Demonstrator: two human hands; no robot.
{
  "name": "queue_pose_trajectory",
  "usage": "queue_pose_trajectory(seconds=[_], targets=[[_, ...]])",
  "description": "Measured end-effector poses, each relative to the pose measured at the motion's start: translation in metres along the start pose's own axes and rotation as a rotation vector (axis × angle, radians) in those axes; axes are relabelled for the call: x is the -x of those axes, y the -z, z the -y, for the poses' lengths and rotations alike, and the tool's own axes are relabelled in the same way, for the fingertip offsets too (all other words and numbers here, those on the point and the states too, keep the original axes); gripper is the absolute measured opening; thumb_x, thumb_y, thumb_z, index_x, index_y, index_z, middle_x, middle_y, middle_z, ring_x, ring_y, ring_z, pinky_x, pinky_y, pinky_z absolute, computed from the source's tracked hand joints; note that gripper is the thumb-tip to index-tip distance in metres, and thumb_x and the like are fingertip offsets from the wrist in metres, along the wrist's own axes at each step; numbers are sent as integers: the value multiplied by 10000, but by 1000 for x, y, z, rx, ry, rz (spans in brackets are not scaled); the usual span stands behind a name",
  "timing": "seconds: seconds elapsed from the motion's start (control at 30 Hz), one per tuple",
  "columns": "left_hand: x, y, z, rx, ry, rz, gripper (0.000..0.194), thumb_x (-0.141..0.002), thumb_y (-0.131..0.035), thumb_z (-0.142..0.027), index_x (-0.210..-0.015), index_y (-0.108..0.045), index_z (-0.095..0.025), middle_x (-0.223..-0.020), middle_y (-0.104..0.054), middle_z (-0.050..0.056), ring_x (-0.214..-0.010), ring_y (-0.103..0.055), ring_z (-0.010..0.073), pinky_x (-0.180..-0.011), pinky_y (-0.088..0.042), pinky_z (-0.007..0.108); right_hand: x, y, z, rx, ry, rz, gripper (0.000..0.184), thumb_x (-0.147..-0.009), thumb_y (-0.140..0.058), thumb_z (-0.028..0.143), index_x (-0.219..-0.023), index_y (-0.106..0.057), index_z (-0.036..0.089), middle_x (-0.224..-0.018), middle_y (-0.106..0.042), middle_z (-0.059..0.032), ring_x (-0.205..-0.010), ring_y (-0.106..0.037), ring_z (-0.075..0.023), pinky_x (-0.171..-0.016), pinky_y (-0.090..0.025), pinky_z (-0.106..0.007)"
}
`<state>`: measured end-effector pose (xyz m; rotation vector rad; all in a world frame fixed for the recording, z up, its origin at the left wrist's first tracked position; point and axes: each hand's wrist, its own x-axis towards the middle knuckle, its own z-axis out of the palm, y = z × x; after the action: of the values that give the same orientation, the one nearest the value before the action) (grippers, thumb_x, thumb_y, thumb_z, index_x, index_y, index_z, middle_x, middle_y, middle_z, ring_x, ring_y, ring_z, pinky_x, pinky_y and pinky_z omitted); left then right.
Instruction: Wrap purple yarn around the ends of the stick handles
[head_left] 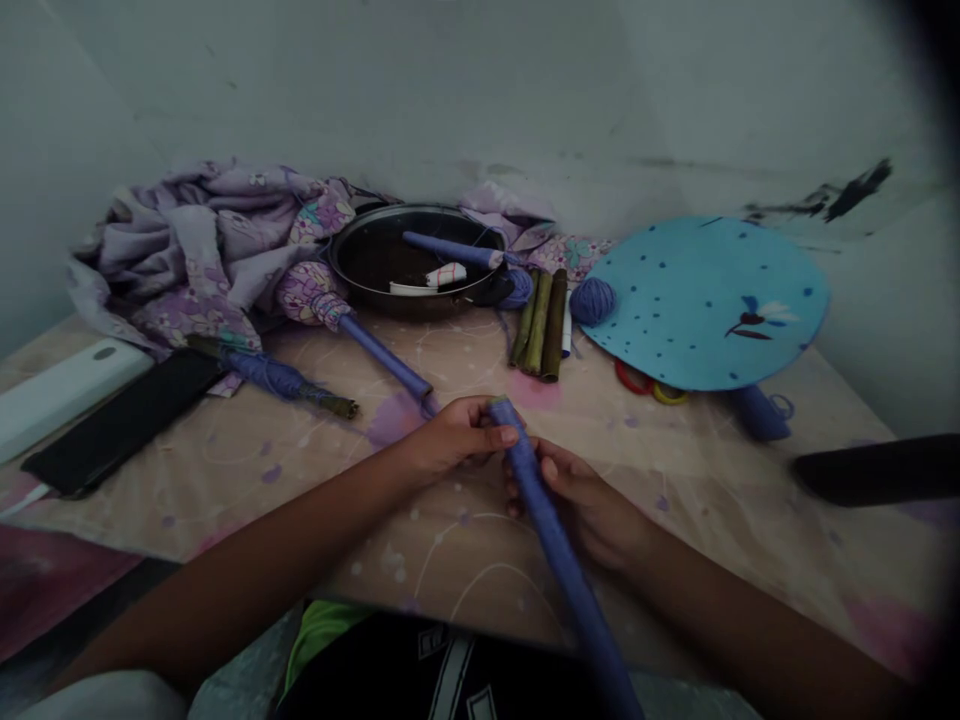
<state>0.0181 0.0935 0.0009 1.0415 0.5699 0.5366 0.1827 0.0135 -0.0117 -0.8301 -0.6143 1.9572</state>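
A long stick wrapped in purple yarn [559,540] slants from the middle of the table down toward my lap. My left hand [469,435] grips it close to its upper end, with the thumb lying across the wrapping. Just below, my right hand [570,485] curls round the same stick, some of its fingers hidden behind it. Beyond my left hand lies a purple-wrapped stick with a floral cloth head [382,355]. Left of that is a bundle of stems wound with purple yarn [274,375].
A dark pan [345,270] holds another purple stick and white pieces. Bare brown stalks [536,345], a purple yarn ball [592,300] and a blue round board [697,310] stand behind. Floral cloth [202,240] is heaped at the back left, a black phone-like slab [127,425] before it.
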Motion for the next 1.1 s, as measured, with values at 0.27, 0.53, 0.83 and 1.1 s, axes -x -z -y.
queue_pose_trajectory(seconds=[0.27,0.53,0.83,1.1], targets=[[0,0,3,32,28,35,401,-671,-717,-443,-867,-566,-127,-487,-452,-85,-349,-228,14,-360,-112,179,0,0,0,-27,-21,-70,352,-621,-807,263,-910,-630,167,-761,-579,-7,-636,-537,-114,-657,-493,-253],[5,-5,-4,-220,-12,-157,342,-728,-646,-446,-675,-477,-154,-472,-360,-94,-413,-267,39,-412,-159,184,1,-4,0,-36,7,-107,339,-608,-803,230,-869,-591,184,-769,-554,20,-643,-549,-111,-664,-482,-256],[18,-8,-10,-556,-183,-176,264,-772,-582,-384,-687,-488,-152,-551,-362,-78,-490,-312,59,-463,-230,190,4,-11,2,37,27,-227,387,-569,-822,243,-843,-554,189,-773,-576,34,-603,-571,-96,-616,-479,-236],[29,-11,-19,-636,-225,8,193,-813,-549,-328,-741,-522,-150,-587,-410,-57,-519,-372,68,-473,-293,181,6,-15,-8,142,113,-230,390,-596,-813,222,-828,-500,207,-751,-591,57,-561,-586,-82,-562,-495,-221]])
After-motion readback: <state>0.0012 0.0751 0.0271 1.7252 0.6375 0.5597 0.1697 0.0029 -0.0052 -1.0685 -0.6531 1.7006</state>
